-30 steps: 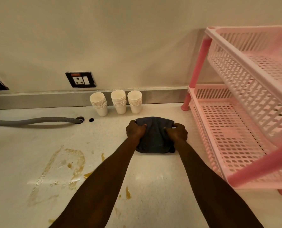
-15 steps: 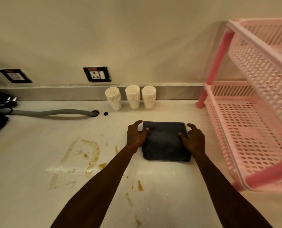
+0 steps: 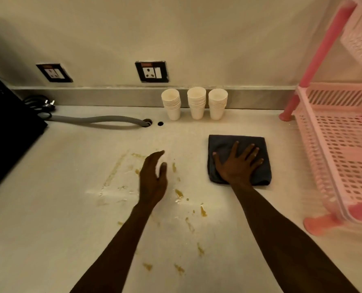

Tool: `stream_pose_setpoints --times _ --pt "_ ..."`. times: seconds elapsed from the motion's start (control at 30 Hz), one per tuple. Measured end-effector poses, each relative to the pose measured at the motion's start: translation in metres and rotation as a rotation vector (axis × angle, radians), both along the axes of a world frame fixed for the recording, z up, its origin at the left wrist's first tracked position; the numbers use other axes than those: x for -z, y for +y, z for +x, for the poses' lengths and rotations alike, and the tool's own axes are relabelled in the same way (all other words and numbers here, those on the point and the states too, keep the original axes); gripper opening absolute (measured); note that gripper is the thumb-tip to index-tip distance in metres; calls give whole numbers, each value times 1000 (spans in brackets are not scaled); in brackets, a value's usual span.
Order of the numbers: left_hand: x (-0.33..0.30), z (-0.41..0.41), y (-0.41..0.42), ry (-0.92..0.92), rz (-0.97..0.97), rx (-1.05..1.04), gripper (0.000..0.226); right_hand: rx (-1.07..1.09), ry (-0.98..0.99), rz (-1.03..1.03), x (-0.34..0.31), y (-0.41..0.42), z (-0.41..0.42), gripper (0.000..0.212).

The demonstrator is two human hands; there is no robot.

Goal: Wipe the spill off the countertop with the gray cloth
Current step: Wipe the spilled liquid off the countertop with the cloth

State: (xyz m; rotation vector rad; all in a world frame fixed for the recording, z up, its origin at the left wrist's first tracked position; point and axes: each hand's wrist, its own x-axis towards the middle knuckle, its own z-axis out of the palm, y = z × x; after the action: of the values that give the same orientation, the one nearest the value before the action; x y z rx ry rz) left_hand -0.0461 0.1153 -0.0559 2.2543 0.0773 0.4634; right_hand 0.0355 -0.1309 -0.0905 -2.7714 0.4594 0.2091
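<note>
Left hand (image 3: 153,178) has let go of the gray cloth (image 3: 239,159), now open and hovering over the spill (image 3: 120,172) mid-frame. Right hand (image 3: 238,163) has gone from gripping the edge to flat, fingers spread, pressing on the cloth, right of centre beside the pink rack (image 3: 334,149). Cloth folded, not yet on the stains; likely a leftward sweep across the countertop (image 3: 70,208) next.

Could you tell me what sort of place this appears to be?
Probably a kitchen or pantry counter: stacked paper cups by the wall, a pink dish rack, wall sockets, and a drain hose entering the countertop.
</note>
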Motion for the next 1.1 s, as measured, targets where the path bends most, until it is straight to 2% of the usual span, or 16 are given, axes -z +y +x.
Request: stream_pose_setpoints --times 0.07,0.27,0.4,0.53,0.6,0.73,0.83,1.1 --pt "8 -39 46 40 107 -98 40 -39 -9 -45 3 -1 -4 101" --pt "35 -150 140 232 246 -326 61 -117 -27 -105 4 -9 -39 91" --pt "50 -191 170 324 319 -333 73 -220 -37 -125 8 -25 -81 89" --pt "53 -194 167 415 462 -245 78 -312 -45 -151 12 -34 -141 91" --pt "50 -190 164 448 451 -243 77 -339 -59 -180 14 -28 -178 94" --pt "47 -193 166 395 362 -240 75 -406 -87 -188 17 2 -249 100" --pt "49 -193 167 406 378 -227 76 -441 -109 -172 19 44 -290 105" --pt "53 -190 165 477 497 -236 79 -543 -155 -93 23 154 -308 98"
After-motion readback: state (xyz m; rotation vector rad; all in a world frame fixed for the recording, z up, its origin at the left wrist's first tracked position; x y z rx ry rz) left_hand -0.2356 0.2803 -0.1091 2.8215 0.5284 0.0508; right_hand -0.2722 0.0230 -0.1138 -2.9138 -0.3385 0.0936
